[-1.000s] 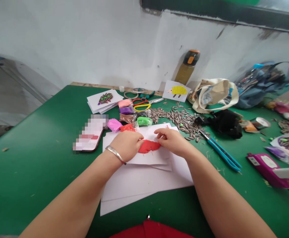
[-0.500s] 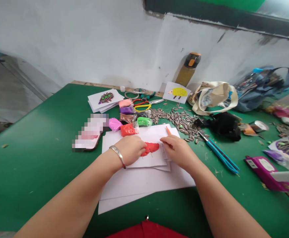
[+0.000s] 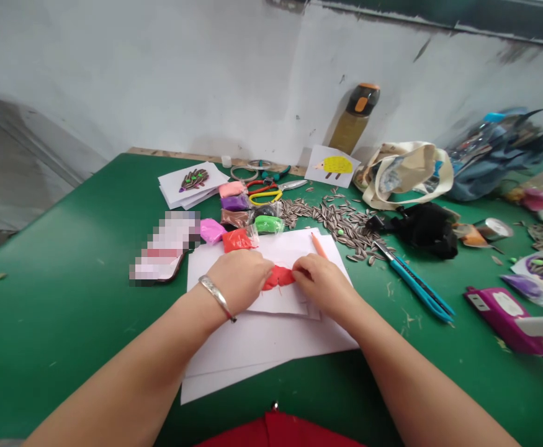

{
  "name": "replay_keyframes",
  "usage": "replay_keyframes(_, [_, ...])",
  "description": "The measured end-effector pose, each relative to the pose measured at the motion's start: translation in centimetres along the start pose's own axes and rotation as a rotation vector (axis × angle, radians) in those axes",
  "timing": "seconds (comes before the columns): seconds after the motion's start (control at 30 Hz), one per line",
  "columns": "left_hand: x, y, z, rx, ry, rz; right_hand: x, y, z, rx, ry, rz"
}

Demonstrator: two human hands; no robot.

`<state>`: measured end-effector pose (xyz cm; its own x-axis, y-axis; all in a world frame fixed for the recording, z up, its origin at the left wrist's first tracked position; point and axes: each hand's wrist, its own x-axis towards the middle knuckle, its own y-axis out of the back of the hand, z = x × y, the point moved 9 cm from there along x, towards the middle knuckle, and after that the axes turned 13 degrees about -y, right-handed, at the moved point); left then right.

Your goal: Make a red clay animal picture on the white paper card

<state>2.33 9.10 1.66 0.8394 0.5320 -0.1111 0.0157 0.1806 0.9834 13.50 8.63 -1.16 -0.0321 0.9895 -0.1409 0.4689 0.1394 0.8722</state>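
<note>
A flat piece of red modelling clay (image 3: 279,276) lies on a small white sheet (image 3: 278,305), with thin drawn lines showing below it. My left hand (image 3: 239,280), a silver bangle at its wrist, has its fingers closed on the clay's left end. At the right end, the bent, closed fingers of my right hand (image 3: 320,279) grip the clay's edge. Both fingertips are partly hidden. Larger white sheets (image 3: 234,360) lie underneath. An orange pencil (image 3: 318,245) rests just beyond my right hand. Behind my left hand sits a red clay packet (image 3: 239,239).
Several clay packets, including a green one (image 3: 268,224), lie behind the paper. Sunflower seeds (image 3: 341,222) spread to the right, near a blue utility knife (image 3: 415,282). A phone (image 3: 166,248) lies left. Scissors (image 3: 266,197), a bottle (image 3: 355,118) and a cloth bag (image 3: 408,174) are farther back.
My right hand has moved left from beside the clay onto its right end. My left hand stays at the left end. The whole view has shifted slightly.
</note>
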Motion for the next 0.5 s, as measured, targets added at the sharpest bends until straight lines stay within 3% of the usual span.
replay_keyframes(0.23, [-0.5,1.0,-0.9,0.037,0.087,0.027,0.2,0.0,0.0,0.018,-0.020,-0.025])
replay_keyframes(0.5, [-0.1,-0.6,1.0,-0.066,-0.067,-0.050,-0.2,1.4,1.3,0.085,-0.052,-0.056])
